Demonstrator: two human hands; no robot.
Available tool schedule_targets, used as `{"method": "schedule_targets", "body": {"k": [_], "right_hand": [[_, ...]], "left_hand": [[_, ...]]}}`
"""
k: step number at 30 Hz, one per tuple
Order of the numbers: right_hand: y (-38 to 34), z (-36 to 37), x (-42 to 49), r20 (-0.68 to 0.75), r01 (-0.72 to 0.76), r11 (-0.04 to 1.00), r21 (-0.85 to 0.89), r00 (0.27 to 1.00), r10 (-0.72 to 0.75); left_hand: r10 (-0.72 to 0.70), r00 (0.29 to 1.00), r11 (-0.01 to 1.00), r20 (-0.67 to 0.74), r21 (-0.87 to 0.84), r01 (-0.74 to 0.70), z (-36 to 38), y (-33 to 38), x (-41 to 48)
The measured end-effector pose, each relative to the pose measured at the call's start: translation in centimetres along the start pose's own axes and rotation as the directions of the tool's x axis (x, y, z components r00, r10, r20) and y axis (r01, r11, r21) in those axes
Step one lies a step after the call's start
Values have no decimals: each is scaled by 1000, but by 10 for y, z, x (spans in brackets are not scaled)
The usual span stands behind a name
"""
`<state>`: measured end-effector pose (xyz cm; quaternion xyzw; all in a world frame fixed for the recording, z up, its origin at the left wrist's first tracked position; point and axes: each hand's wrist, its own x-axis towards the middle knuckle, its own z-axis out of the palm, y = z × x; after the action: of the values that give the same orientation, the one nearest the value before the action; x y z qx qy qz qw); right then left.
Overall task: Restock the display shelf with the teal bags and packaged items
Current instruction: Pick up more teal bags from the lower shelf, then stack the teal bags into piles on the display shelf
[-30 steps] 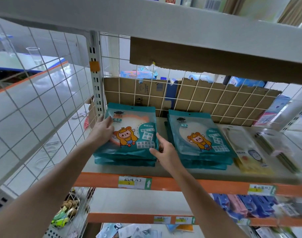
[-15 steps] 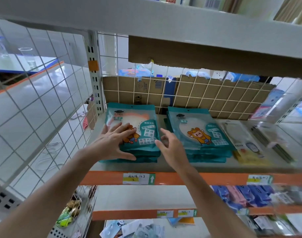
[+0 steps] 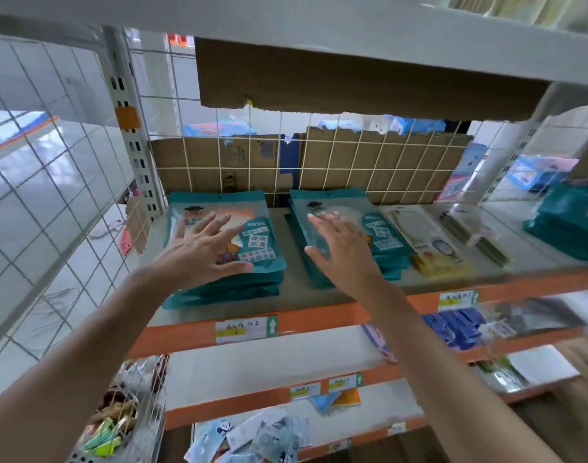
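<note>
Two stacks of teal bags lie flat on the grey shelf board (image 3: 286, 295) with the orange front rail. My left hand (image 3: 202, 250) is spread with straight fingers over the left stack (image 3: 256, 248), and whether it touches I cannot tell. My right hand (image 3: 339, 248) is flat with straight fingers over the right stack (image 3: 383, 235), hiding most of its front. Neither hand holds anything. More teal bags (image 3: 573, 218) are piled at the far right of the shelf. A pale and yellow packaged item (image 3: 429, 242) lies beside the right stack.
Thin dark packets (image 3: 476, 238) lie right of the yellow package. A wire grid with cardboard (image 3: 352, 162) backs the shelf, and a wire mesh panel (image 3: 52, 195) closes the left side. Lower shelves hold blue packs (image 3: 459, 325) and loose small packets (image 3: 262, 436). A shelf board hangs low overhead.
Both hands let go of the left stack's sides. The left hand rose onto its top with fingers spread, the right hand moved right over the second stack. The camera swung left.
</note>
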<state>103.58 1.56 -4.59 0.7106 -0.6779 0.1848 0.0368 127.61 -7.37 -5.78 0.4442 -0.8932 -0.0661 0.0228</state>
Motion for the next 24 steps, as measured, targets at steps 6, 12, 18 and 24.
{"method": "schedule_targets", "body": {"k": [6, 12, 18, 24], "right_hand": [[50, -21, -8, 49, -43, 981, -191, 997, 53], [124, -42, -36, 71, -110, 953, -282, 988, 135], [211, -72, -67, 92, -174, 948, -268, 974, 205], [297, -102, -107, 144, -217, 926, -309, 952, 271]], "left_hand": [[100, 990, 991, -101, 104, -89, -9, 49, 32], [121, 990, 985, -79, 135, -110, -6, 125, 69], [162, 974, 984, -160, 102, -147, 10, 219, 109], [253, 935, 967, -249, 86, -239, 32, 328, 141]]}}
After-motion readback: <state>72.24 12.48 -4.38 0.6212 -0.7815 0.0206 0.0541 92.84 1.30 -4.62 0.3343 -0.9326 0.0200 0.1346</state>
